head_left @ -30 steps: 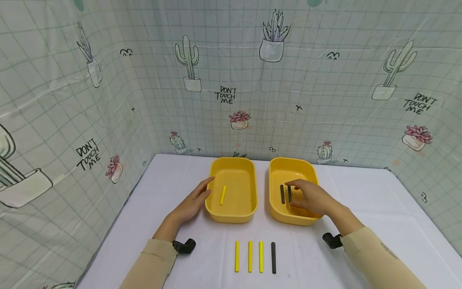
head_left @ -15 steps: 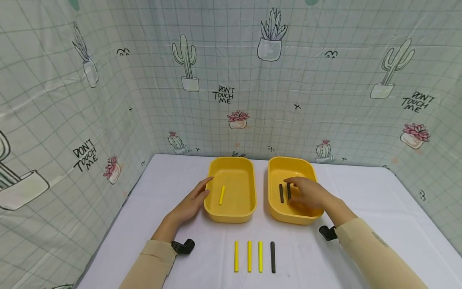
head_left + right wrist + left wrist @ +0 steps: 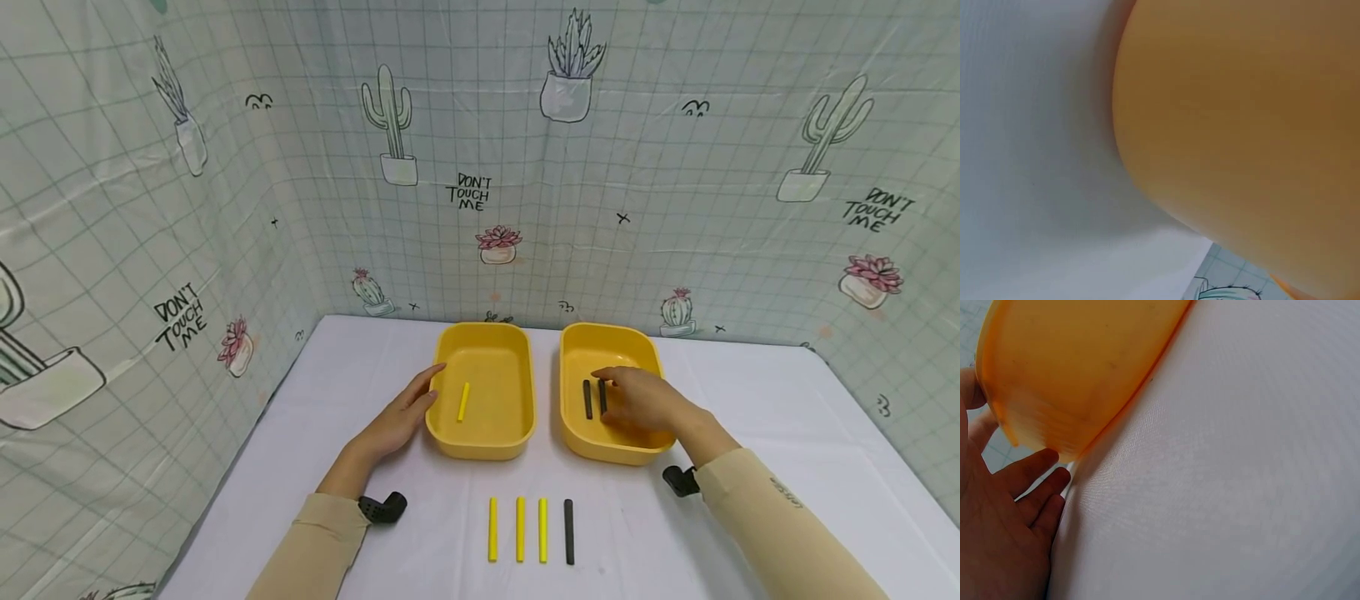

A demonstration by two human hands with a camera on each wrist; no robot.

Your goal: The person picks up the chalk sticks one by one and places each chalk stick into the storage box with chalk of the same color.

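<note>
Two yellow plastic bins stand side by side on the white-covered table. My left hand (image 3: pixel 405 414) rests against the left side of the left bin (image 3: pixel 487 451), fingers spread along its outer wall in the left wrist view. A thin yellow stick (image 3: pixel 463 402) lies in that bin. Inside the right bin (image 3: pixel 611 453), my right hand (image 3: pixel 641 398) has index finger and thumb at the two ends of a black stick (image 3: pixel 602 395), partly hidden by the hand. Left of it lies another black stick (image 3: pixel 587 399). The right wrist view shows only the outer wall of the bin (image 3: pixel 1241 125), no fingers.
In front of the bins, several sticks lie in a row on the table (image 3: pixel 442 533): yellow sticks (image 3: pixel 521 530) on the left and one black stick (image 3: pixel 569 532) on the right. A patterned cloth (image 3: pixel 570 200) hangs behind and at the sides.
My right hand has shifted slightly deeper into the right bin, its thumb drawn nearer to the black stick. The left hand stays at the left bin; the head view has moved slightly.
</note>
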